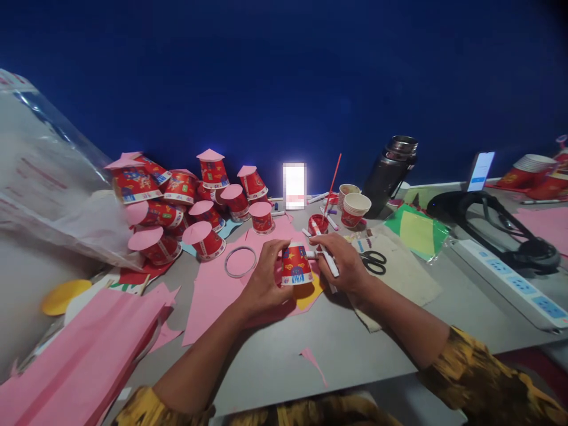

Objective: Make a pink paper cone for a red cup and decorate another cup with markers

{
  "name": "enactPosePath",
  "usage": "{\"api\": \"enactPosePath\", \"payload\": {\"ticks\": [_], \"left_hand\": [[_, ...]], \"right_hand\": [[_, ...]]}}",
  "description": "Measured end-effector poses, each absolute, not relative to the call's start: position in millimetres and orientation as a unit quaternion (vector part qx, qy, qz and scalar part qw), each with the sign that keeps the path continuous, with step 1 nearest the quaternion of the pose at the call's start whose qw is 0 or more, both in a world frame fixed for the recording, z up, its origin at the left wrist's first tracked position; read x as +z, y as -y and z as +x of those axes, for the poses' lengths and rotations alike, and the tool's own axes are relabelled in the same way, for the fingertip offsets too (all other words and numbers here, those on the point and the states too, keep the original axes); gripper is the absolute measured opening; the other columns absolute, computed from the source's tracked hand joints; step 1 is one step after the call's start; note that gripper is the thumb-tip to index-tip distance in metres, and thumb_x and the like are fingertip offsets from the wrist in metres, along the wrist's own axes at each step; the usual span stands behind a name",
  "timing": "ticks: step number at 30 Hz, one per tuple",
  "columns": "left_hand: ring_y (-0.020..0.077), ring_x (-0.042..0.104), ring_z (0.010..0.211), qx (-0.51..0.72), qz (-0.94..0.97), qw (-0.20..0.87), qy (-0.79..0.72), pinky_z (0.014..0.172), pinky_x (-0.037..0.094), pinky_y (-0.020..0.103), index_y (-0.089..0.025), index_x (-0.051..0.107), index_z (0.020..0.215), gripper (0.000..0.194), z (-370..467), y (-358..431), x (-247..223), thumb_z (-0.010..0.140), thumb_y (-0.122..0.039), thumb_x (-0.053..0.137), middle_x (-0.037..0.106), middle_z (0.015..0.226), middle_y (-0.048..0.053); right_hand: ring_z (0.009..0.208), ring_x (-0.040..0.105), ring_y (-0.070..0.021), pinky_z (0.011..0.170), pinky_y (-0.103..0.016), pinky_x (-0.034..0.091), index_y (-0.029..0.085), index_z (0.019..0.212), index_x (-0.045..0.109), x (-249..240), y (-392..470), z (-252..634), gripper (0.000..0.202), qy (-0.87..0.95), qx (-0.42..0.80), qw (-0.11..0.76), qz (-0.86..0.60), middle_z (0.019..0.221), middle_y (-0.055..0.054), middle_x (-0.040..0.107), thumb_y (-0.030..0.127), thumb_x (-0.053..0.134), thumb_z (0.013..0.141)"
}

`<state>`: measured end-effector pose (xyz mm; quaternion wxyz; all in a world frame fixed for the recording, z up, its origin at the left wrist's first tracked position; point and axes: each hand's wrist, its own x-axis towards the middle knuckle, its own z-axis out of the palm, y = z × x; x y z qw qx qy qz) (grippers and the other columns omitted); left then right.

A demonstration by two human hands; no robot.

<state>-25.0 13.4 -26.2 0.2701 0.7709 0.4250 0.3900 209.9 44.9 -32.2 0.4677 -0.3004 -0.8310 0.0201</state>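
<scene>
Between thumb and fingers, my left hand (269,273) grips a red patterned paper cup (295,263) turned upside down, with blue marks along its white rim. My right hand (339,260) is closed around a white marker pen (329,264), close against the cup's right side. Below the cup lie pink paper (213,302) and a piece of yellow paper (310,296). Left of them stands a group of upside-down red cups with pink paper cone tops, one of them a small cup (261,218) just beyond my left hand. A roll of tape (240,262) rests on the pink paper.
Scissors (374,262) lie on a beige cloth (412,278) at the right. Behind are stacked paper cups (356,208), a red pot (318,223) with a stick, and a black flask (391,174). A power strip (510,284) lies far right; a pink paper bag (84,355) lies front left.
</scene>
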Motion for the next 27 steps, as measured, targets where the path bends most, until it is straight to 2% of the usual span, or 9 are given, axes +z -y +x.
{"api": "enactPosePath", "payload": {"ticks": [11,18,27], "left_hand": [[0.0309,0.051,0.136,0.389,0.758,0.292,-0.435,0.115,0.049,0.052,-0.026,0.042,0.145,0.082,-27.8,-14.5,-28.9,0.069,-0.015,0.073,0.047,0.143,0.011],[0.0329,0.052,0.135,0.385,0.769,0.26,-0.44,0.114,0.049,0.054,-0.026,0.039,0.15,0.086,-27.8,-14.1,-30.1,0.075,-0.03,0.081,0.048,0.146,0.013],[0.0327,0.05,0.138,0.391,0.778,0.232,-0.434,0.115,0.047,0.056,-0.029,0.038,0.15,0.083,-28.7,-15.8,-30.7,0.078,-0.029,0.081,0.048,0.146,0.012]], "right_hand": [[0.099,0.069,-0.0285,0.084,-0.047,0.06,0.025,0.133,0.056,-30.9,-41.8,207.0,0.046,0.838,0.026,0.457,-0.296,0.113,-0.01,0.074,0.009,0.056,0.089],[0.098,0.069,-0.0285,0.084,-0.047,0.06,0.025,0.133,0.056,-27.8,-37.7,205.5,0.047,0.842,0.044,0.451,-0.292,0.113,-0.01,0.074,0.008,0.056,0.089],[0.099,0.069,-0.0281,0.084,-0.045,0.06,0.024,0.135,0.055,-25.5,-41.2,208.2,0.045,0.845,0.054,0.443,-0.297,0.112,-0.011,0.073,0.012,0.058,0.092]]}}
